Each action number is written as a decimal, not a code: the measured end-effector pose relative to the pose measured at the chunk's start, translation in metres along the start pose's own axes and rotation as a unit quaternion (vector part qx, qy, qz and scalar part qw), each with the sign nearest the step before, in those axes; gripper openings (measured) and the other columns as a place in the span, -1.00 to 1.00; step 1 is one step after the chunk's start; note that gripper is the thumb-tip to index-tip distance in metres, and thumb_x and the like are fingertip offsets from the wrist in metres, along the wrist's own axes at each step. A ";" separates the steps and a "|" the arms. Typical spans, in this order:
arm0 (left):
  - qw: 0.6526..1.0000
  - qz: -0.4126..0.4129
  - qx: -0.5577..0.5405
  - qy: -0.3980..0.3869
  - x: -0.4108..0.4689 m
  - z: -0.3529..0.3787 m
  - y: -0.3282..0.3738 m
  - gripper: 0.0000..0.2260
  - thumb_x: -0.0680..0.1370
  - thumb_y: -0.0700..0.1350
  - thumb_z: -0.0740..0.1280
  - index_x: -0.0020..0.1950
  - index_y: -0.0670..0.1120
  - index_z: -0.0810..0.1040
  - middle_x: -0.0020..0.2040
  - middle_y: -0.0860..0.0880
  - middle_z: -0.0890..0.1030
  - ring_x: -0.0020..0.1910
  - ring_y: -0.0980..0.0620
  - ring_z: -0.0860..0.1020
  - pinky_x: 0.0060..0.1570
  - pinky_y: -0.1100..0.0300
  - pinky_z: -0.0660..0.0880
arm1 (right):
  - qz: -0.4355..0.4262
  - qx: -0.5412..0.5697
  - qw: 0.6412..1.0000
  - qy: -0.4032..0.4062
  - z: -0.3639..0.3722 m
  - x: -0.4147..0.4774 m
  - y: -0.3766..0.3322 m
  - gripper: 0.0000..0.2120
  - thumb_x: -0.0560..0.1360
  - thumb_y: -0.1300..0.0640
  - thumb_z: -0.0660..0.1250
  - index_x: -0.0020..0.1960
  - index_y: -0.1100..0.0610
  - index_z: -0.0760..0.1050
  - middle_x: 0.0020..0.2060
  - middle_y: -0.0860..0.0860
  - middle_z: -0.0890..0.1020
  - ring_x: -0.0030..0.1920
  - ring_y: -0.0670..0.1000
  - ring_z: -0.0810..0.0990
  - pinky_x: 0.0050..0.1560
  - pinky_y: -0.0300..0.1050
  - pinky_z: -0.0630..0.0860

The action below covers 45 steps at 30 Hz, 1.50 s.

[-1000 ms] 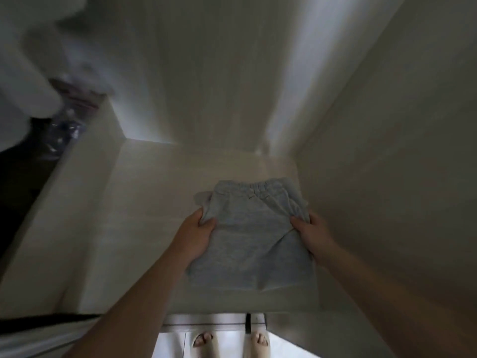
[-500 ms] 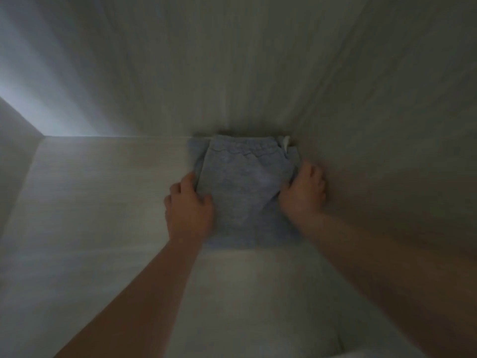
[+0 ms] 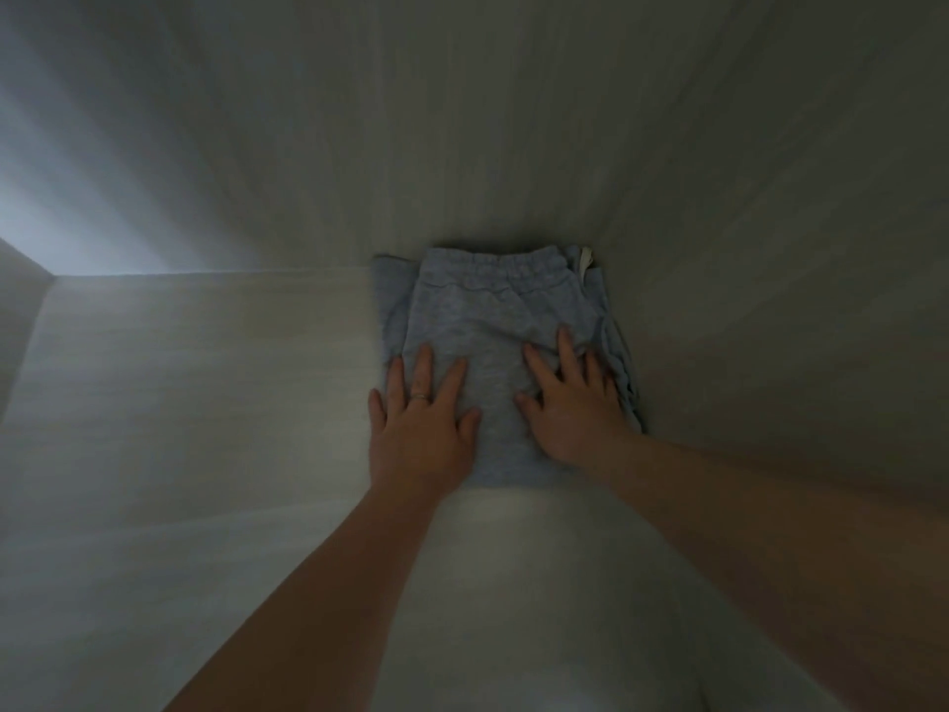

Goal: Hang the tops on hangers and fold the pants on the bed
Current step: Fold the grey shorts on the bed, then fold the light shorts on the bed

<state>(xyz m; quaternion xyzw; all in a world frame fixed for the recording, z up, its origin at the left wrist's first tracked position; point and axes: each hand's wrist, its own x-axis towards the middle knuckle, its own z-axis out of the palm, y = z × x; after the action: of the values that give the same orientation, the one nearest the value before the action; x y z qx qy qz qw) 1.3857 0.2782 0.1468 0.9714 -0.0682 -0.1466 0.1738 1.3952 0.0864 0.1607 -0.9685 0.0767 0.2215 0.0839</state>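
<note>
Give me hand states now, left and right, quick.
Left hand: open, fingers straight, pressing flat on the folded grey pants.
Right hand: open, fingers spread, pressing flat on the same pants.

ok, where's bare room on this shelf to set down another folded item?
Bare shelf runs from the folded grey pants leftward to the left wall, and in front of them toward the camera. The crowded spot is the corner of back wall and right wall: the pants sit there, with left hand and right hand flat on them.
</note>
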 end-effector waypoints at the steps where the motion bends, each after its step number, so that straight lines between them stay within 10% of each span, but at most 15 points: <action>1: 1.000 -0.001 0.004 -0.009 -0.002 -0.002 0.000 -0.41 0.64 0.28 0.05 0.63 0.25 -0.07 0.66 0.06 -0.20 0.63 -0.14 -0.22 0.55 -0.22 -0.09 | -0.003 -0.002 1.000 -0.008 -0.004 -0.001 0.000 -0.36 0.63 -0.31 -0.02 0.60 -0.26 -0.22 0.58 -0.05 -0.39 0.60 0.24 -0.20 0.56 0.25 -0.19; 24: 0.997 -0.035 -0.052 -0.038 -0.288 -0.153 -0.016 -0.38 0.62 0.35 0.03 0.64 0.24 -0.07 0.67 0.07 -0.16 0.63 -0.04 -0.20 0.56 -0.19 -0.12 | -0.083 0.093 0.992 0.027 -0.068 -0.304 -0.088 -0.41 0.66 -0.25 0.03 0.62 -0.19 -0.07 0.63 -0.08 -0.19 0.61 0.11 -0.15 0.53 0.27 -0.19; 45: 0.900 -0.338 -0.112 0.251 -0.626 -0.140 0.122 -0.49 0.62 0.23 0.21 0.56 0.19 0.27 0.61 0.09 0.22 0.62 0.01 0.05 0.58 -0.04 -0.01 | -0.448 0.238 0.858 -0.081 -0.068 -0.509 -0.051 -0.44 0.66 -0.01 0.20 0.61 -0.01 0.13 0.61 -0.03 0.15 0.60 -0.01 0.07 0.57 0.08 0.07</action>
<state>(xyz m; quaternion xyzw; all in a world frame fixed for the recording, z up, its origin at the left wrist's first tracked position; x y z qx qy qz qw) 0.8259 0.3239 0.4797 0.9150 0.3266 0.0451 0.2327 0.9801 0.1788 0.4528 -0.8277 -0.3218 0.2123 0.4077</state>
